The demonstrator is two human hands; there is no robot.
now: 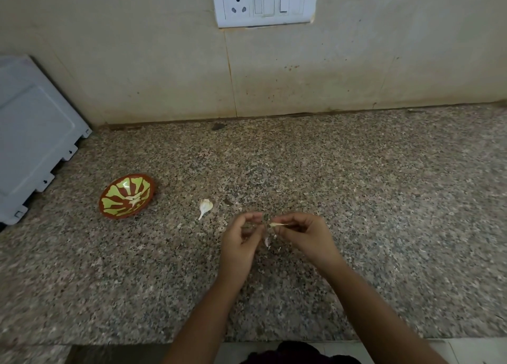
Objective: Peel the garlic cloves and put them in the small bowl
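My right hand [303, 234] pinches a small pale garlic clove [277, 224] between thumb and fingertips, just above the granite counter. My left hand [241, 243] hovers beside it with fingers curled, thumb and forefinger close together; whether they pinch a bit of skin I cannot tell. Scraps of peel [267, 242] lie on the counter under the hands. An unpeeled clove cluster with a stem [205, 207] lies to the left of my hands. Farther left stands the small red bowl with a yellow-green pattern [108, 208], holding pale garlic pieces [134, 199].
A white appliance [35, 138] stands at the far left against the wall. A socket and switch plate [263, 2] is on the tiled wall behind. The counter's front edge [109, 343] runs below my forearms.
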